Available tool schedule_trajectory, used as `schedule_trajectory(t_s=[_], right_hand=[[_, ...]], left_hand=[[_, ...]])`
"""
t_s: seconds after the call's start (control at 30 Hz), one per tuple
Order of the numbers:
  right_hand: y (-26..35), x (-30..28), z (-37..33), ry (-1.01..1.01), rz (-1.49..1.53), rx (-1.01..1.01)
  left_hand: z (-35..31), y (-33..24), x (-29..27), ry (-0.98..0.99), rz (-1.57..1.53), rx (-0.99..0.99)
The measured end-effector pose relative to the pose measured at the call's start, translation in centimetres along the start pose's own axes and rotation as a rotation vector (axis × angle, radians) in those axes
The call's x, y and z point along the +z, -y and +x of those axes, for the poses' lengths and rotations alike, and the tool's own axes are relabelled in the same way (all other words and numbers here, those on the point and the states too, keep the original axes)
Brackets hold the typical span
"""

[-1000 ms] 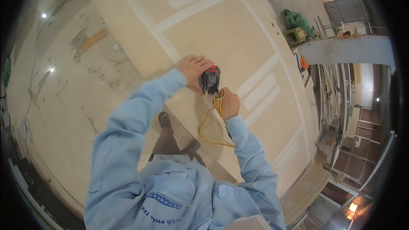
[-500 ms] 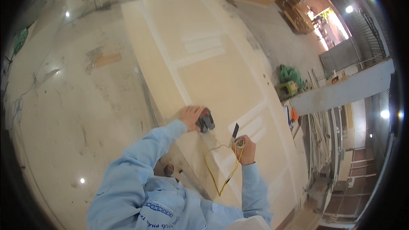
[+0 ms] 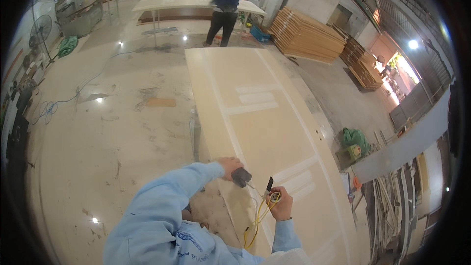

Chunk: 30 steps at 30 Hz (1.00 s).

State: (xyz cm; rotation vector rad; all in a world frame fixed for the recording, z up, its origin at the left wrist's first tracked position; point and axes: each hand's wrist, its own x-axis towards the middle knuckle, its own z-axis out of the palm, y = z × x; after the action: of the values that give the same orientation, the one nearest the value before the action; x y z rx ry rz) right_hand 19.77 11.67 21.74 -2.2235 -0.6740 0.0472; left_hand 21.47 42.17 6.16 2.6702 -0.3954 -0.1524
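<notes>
In my left hand (image 3: 228,166) is a dark grey, rounded hand tool (image 3: 241,177), held just over the near left part of a large cream panel (image 3: 265,137); its exact kind is unclear. My right hand (image 3: 282,204) is closed round a bundle of yellow cord (image 3: 258,218), whose loop hangs down toward me. A flat black blade-like piece (image 3: 270,183) sticks up from the same hand. Between the two hands runs a thin pale cord. White strips and patches mark the panel's surface.
Past the panel, a person in dark clothes (image 3: 225,0) stands at another long pale panel (image 3: 181,3). Stacked brown boards (image 3: 306,35) lie at the far right. Nearer right are a green bundle (image 3: 356,139) and long strips (image 3: 387,211). A blue cable (image 3: 78,95) crosses the left floor.
The view has tilted up, bringing the far person and panel into sight. Both hands still hold their things; the dark tool is turned differently and the yellow loop has swung narrower.
</notes>
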Motion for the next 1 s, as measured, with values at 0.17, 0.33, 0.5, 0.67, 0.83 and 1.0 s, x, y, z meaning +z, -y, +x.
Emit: schedule_trajectory(t_s=[0.17, 0.33, 0.5, 0.67, 0.83, 1.0], right_hand=[[4.0, -0.2, 1.4, 0.052, 0.062, -0.092], [10.8, 5.2, 7.9, 0.238, 0.046, -0.309], [20.9, 17.4, 15.1, 0.491, 0.037, -0.448], [31.9, 29.7, 20.4, 0.659, 0.071, -0.543], [38.8, 38.6, 25.3, 0.664, 0.082, -0.643], [43.0, 46.5, 31.2, 0.688, 0.149, -0.548]], left_hand=[[-10.6, -1.0, 0.2, -0.235, -0.482, -0.208], [-21.4, 1.5, -1.4, -0.446, -0.837, -0.396], [-31.4, 7.1, -3.6, -0.744, -0.971, -0.524], [-39.5, 13.5, -9.8, -0.908, -0.997, -0.546], [-44.2, 21.6, -16.9, -0.926, -0.926, -0.588], [-47.4, 32.1, -22.2, -0.988, -0.764, -0.583]])
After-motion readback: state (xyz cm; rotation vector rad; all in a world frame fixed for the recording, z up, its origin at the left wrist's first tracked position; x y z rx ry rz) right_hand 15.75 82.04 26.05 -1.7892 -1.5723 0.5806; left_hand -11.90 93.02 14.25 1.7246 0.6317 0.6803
